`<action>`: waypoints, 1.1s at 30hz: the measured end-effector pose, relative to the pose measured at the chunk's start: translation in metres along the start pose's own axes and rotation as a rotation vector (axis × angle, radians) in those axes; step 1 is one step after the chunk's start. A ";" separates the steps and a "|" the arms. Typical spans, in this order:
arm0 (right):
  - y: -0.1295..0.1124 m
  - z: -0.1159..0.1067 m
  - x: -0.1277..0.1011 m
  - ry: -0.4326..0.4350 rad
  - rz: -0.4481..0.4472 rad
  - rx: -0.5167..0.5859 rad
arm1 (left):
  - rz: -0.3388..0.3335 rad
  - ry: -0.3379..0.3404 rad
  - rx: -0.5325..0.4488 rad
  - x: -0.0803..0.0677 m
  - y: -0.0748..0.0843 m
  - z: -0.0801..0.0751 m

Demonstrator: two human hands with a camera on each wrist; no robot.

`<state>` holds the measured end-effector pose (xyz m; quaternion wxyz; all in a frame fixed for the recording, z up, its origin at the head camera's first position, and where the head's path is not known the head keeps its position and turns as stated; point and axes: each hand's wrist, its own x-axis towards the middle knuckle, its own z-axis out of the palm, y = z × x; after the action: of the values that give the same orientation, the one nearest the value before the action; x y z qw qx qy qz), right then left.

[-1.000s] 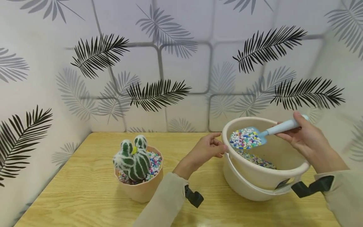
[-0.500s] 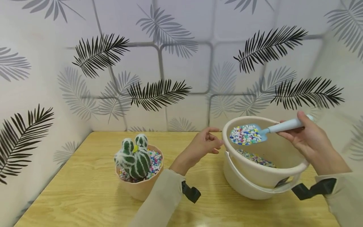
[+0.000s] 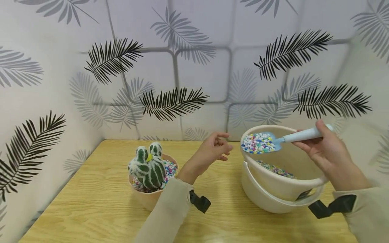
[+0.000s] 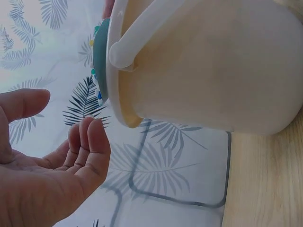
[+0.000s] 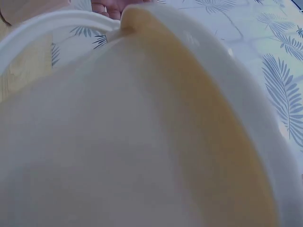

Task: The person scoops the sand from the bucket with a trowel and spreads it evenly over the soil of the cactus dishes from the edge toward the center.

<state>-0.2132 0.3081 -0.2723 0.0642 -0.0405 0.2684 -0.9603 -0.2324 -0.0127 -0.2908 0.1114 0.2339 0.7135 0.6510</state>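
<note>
While the right hand point(image 3: 326, 152) grips a blue scoop point(image 3: 275, 141) by its stiff handle, heaped pebbles point(image 3: 256, 142) sit level over the bucket point(image 3: 282, 189) rim. Loose and light, they would probably spill if tipped. Left hand point(image 3: 212, 152) hangs relaxed, empty, near a cactus pot point(image 3: 150, 199).

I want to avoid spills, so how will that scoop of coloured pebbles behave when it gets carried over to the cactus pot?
The pebbles are heaped loose on the shallow blue scoop, so they would probably roll off if it tilts. The right hand holds only the far handle end, so the load likely feels front-heavy.
</note>
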 end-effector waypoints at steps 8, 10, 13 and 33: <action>0.006 0.004 0.000 0.016 0.023 0.017 | 0.008 0.042 0.011 -0.011 0.006 -0.006; 0.008 0.005 0.000 0.008 0.027 0.020 | 0.005 0.049 0.014 -0.014 0.007 -0.008; 0.012 0.006 0.000 -0.019 0.035 0.046 | 0.004 0.060 0.015 -0.019 0.008 -0.010; 0.050 0.022 -0.005 -0.104 0.074 0.129 | 0.037 0.191 0.247 -0.059 0.026 -0.029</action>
<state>-0.2005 0.2552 -0.2804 0.1162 -0.0762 0.2035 -0.9692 -0.1899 -0.0656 -0.2702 0.0014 0.1960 0.7911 0.5794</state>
